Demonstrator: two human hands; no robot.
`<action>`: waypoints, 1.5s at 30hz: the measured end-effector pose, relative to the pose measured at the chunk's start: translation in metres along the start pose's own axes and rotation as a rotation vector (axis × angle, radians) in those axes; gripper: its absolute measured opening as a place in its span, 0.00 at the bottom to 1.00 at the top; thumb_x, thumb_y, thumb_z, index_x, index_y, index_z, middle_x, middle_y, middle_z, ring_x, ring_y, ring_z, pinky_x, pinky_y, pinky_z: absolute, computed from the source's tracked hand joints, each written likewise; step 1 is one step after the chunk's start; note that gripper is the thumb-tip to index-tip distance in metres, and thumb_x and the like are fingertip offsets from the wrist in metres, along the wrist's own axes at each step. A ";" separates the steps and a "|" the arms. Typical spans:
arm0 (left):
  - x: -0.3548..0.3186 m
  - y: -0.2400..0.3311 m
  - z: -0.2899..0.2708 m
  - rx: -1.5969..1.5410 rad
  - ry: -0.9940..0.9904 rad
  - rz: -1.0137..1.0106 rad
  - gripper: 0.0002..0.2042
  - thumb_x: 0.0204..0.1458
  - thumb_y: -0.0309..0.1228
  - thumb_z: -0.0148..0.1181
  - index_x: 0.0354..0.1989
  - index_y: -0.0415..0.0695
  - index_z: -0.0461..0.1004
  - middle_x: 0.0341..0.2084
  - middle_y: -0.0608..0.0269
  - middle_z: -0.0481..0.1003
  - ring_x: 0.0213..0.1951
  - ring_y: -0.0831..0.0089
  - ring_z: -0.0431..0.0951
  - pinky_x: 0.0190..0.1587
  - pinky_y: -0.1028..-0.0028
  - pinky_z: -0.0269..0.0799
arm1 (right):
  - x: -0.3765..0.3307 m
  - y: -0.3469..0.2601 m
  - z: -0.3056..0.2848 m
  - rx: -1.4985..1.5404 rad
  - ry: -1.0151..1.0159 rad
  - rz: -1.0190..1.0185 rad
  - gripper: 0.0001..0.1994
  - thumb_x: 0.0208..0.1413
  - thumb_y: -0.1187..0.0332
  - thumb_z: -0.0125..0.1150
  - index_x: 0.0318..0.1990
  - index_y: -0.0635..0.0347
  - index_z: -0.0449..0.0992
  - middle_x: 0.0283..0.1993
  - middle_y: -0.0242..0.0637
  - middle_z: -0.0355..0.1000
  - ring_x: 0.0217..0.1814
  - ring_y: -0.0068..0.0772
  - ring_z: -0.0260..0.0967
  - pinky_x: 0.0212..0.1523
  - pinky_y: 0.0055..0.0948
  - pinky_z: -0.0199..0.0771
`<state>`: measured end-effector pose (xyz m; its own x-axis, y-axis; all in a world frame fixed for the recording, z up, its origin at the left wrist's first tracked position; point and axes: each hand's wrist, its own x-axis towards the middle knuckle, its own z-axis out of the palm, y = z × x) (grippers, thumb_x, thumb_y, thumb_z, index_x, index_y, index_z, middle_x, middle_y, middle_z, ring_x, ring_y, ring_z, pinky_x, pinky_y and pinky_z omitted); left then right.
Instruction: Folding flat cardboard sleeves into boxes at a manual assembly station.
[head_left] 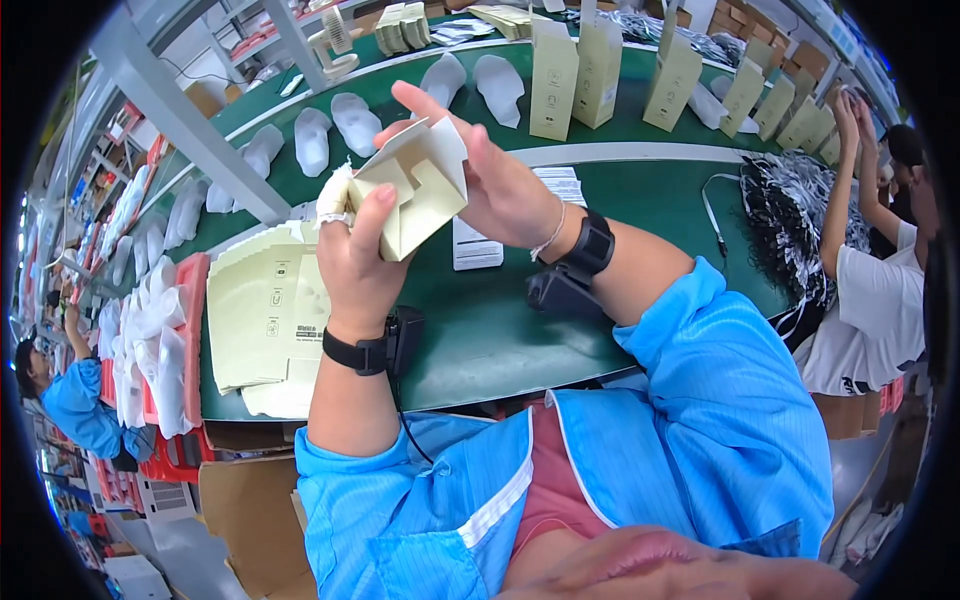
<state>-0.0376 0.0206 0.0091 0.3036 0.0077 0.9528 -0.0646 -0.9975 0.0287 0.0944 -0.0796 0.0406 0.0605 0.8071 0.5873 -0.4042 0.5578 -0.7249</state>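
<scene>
Head view: your half-open cream carton (428,212) is raised over the green bench (470,350), right of the stack of flat cartons (245,320). Your left hand (362,262) pinches its lower left side, thumb pressed on the near face. Farther right of the stack, your right hand (512,192) has its thumb apart from outstretched fingers; the carton partly hides it, so I can't tell whether it touches. Too hard a thumb squeeze could crease the thin card, and a palm catching the flap (447,140) could bend it wrongly. Around the stack: a printed sheet (478,250) to its right, white wrapped pieces (356,125) beyond, standing cartons (553,85) far right, a red crate (195,330) left
</scene>
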 end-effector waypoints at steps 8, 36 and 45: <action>-0.016 -0.009 0.006 -0.234 0.044 -0.133 0.44 0.28 0.24 0.74 0.59 0.56 0.56 0.42 0.49 0.71 0.38 0.51 0.74 0.36 0.64 0.72 | 0.004 -0.016 -0.021 -0.778 -0.216 -0.188 0.19 0.55 0.67 0.58 0.55 0.57 0.70 0.55 0.36 0.66 0.57 0.30 0.62 0.56 0.28 0.61; -0.004 -0.019 -0.004 -0.188 -0.383 -0.413 0.43 0.35 0.32 0.71 0.62 0.47 0.54 0.48 0.54 0.69 0.48 0.58 0.70 0.49 0.66 0.68 | -0.005 -0.045 -0.023 -1.481 -0.036 -0.413 0.18 0.47 0.80 0.58 0.48 0.59 0.72 0.47 0.40 0.71 0.47 0.39 0.69 0.48 0.31 0.70; 0.001 -0.012 -0.009 -0.137 -0.253 -0.147 0.35 0.30 0.28 0.70 0.54 0.51 0.66 0.40 0.59 0.73 0.43 0.59 0.72 0.48 0.64 0.67 | -0.020 -0.067 -0.060 -1.464 -0.213 0.224 0.18 0.54 0.80 0.53 0.53 0.62 0.67 0.50 0.40 0.71 0.52 0.36 0.68 0.52 0.29 0.66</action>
<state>-0.0445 0.0335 0.0126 0.5446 0.1159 0.8306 -0.1248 -0.9682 0.2169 0.1751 -0.1212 0.0561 -0.0603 0.9293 0.3643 0.8696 0.2281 -0.4378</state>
